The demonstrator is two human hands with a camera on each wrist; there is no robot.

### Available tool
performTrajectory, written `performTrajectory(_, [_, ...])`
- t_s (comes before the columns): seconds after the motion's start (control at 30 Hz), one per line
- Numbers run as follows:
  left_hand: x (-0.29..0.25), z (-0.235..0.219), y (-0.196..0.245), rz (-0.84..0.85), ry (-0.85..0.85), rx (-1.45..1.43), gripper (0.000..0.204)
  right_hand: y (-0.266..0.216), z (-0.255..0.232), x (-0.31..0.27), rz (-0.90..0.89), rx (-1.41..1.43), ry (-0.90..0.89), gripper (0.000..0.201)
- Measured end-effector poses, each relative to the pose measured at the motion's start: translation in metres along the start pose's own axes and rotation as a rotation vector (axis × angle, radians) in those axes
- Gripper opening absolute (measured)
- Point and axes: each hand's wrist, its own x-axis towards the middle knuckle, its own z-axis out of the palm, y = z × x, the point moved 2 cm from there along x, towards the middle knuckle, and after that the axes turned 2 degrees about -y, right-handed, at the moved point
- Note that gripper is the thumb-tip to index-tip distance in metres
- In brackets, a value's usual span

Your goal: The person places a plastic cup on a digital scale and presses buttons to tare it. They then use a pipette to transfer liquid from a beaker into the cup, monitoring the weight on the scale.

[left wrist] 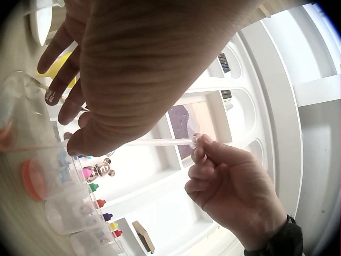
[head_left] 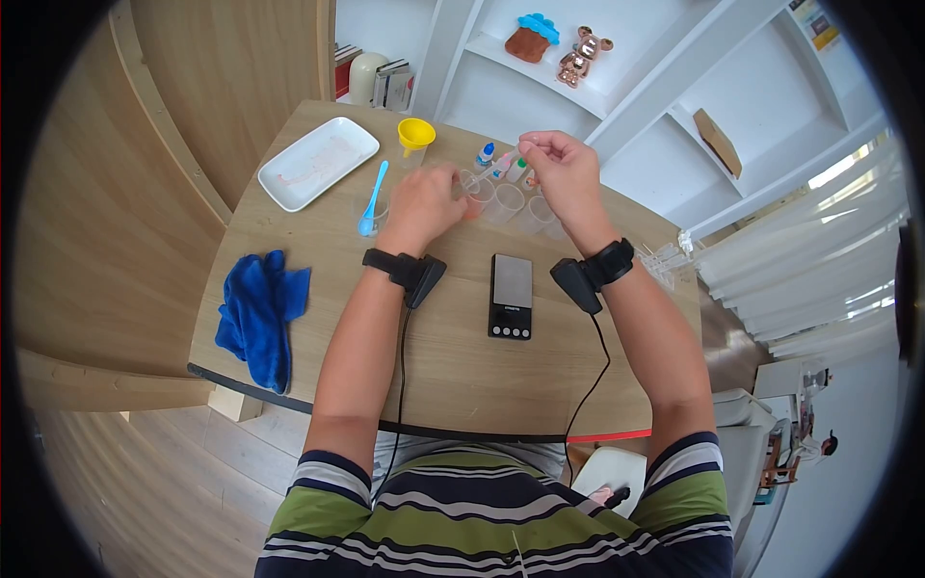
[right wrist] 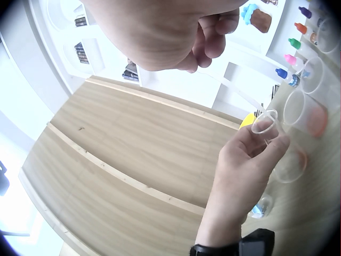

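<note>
My left hand (head_left: 422,207) grips a small clear cup (right wrist: 257,128), its fingers curled round the side. Between thumb and fingertips, my right hand (head_left: 570,183) pinches the upper end of a thin clear stick or dropper (right wrist: 242,93). It slants down to the small cup's mouth; whether its tip is inside, I cannot tell. Beside my left hand stands a clear cup with orange-red at its base (right wrist: 315,120). More clear cups (head_left: 505,204) stand in a row to its right. Behind them are small bottles with coloured caps, including a blue one (head_left: 486,154).
A white tray (head_left: 279,193), yellow funnel (head_left: 416,133) and light-blue spoon (head_left: 370,214) are on the table's left part. A blue cloth (head_left: 260,323) lies front left. The black scale (head_left: 511,313) lies between my forearms. Clear items (head_left: 663,262) sit at the right edge; cables hang from both wrists.
</note>
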Motion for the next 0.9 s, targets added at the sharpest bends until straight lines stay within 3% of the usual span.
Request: performTrajectory(0.9, [0.0011,0.0022,-0.0024,-0.018,-0.007,0.001,0.04,-0.0022,-0.0017,-0.004,0.019,0.045,0.006,0.02])
